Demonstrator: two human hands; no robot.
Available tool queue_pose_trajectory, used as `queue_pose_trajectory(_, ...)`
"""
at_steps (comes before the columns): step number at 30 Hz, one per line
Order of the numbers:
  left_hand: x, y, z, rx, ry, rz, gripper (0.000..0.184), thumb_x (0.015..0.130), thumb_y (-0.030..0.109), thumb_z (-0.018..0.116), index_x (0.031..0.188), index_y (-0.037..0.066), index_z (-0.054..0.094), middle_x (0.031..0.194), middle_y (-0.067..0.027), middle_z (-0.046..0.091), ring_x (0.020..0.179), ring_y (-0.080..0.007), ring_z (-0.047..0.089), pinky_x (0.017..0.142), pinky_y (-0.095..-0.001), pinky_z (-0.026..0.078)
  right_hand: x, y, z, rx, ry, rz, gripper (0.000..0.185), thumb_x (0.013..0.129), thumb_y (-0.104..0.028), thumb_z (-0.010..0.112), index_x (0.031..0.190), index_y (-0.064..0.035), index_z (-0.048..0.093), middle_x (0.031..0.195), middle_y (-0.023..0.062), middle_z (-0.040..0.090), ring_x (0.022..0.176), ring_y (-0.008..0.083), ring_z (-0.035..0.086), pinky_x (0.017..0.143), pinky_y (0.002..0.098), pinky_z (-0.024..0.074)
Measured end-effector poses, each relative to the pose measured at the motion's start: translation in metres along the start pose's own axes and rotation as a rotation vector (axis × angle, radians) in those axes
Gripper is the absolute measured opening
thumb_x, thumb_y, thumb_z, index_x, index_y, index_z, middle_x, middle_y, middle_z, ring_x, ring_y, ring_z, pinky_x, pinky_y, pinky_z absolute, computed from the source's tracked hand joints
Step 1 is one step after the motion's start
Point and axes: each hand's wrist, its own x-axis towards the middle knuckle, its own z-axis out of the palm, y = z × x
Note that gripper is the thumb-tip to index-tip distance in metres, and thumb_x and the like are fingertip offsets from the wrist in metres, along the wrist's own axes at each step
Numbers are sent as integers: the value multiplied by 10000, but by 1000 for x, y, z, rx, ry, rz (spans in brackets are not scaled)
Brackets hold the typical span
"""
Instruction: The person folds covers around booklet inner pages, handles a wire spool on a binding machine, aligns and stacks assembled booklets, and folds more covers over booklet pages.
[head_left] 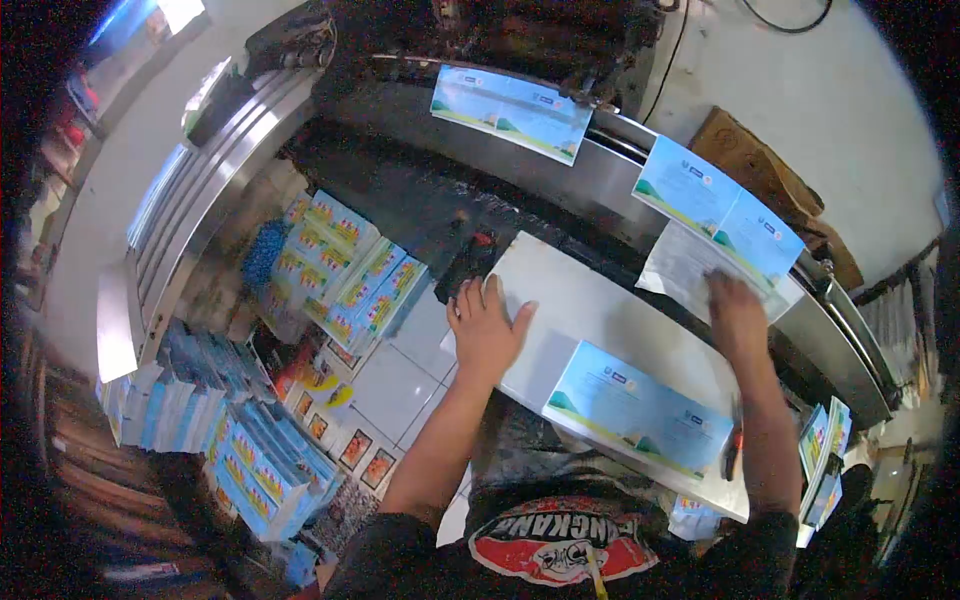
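Note:
My left hand (pixel 488 335) rests with spread fingers on the left end of a white board (pixel 530 290) in front of me, holding nothing. On the board's near edge lies a light blue printed sheet (pixel 640 410) with a green landscape along its bottom. My right hand (pixel 738 312) is over the far right side, by a whitish sheet of paper (pixel 690 265). Its fingers are smeared by motion, so whether they grip the paper is unclear. Just beyond, another blue printed sheet (pixel 715 200) leans on the metal machine edge.
A third blue sheet (pixel 512 112) sits further along the metal bar. Stacks of printed booklets (pixel 350 270) stand on the tiled floor at left, with more piles (pixel 255 465) nearer. An orange-and-black tool (pixel 735 455) lies at the board's right end. Brown cardboard (pixel 760 160) is behind the bar.

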Motion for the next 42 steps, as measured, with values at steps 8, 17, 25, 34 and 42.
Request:
queue_pose_trajectory(8, 1, -4, 7, -8, -40, -4, 749, 857, 587, 551, 1328, 17, 435, 1359, -246, 428, 1289, -402, 366, 1046, -576, 269, -160, -107, 10, 96, -324, -163, 718, 689, -436, 739, 1252, -53, 511, 1354, 202, 431, 1236, 385, 419, 965, 512, 404)
queue_pose_trajectory(17, 3, 4, -18, -413, 52, -76, 520, 856, 388, 644, 1216, 25, 550, 1265, -222, 505, 1199, -376, 452, 1042, -509, 306, -129, -84, -42, 415, -614, -74, 417, 785, -137, 642, 1194, -77, 589, 1245, 149, 588, 1144, 318, 568, 933, 424, 490)
queue_pose_trajectory(25, -40, 101, -197, -2265, -471, 1144, 887, 787, 780, 472, 1296, 58, 560, 1322, -184, 418, 1037, -273, 463, 905, -391, 346, -55, 77, -73, 299, 11, 325, 326, 929, -119, 503, 1227, -10, 578, 1178, 170, 632, 1082, 293, 601, 929, 394, 460)
queue_pose_trajectory(34, -38, 69, -165, -1876, -745, 672, 699, 909, 612, 359, 1252, 29, 533, 1264, -196, 458, 1143, -324, 449, 1004, -423, 326, 96, 112, -65, -67, 506, 43, 473, 906, -39, 440, 1372, -109, 488, 1379, 136, 516, 1231, 281, 528, 1047, 384, 399)
queue_pose_trajectory(42, 27, -19, -1, -213, -130, -195, 635, 896, 528, 539, 1230, -11, 513, 1189, -236, 548, 1144, -400, 497, 950, -510, 403, -12, -14, 19, 80, -150, 43, 360, 875, -170, 569, 1227, -97, 561, 1157, 183, 613, 1034, 385, 605, 886, 453, 491)
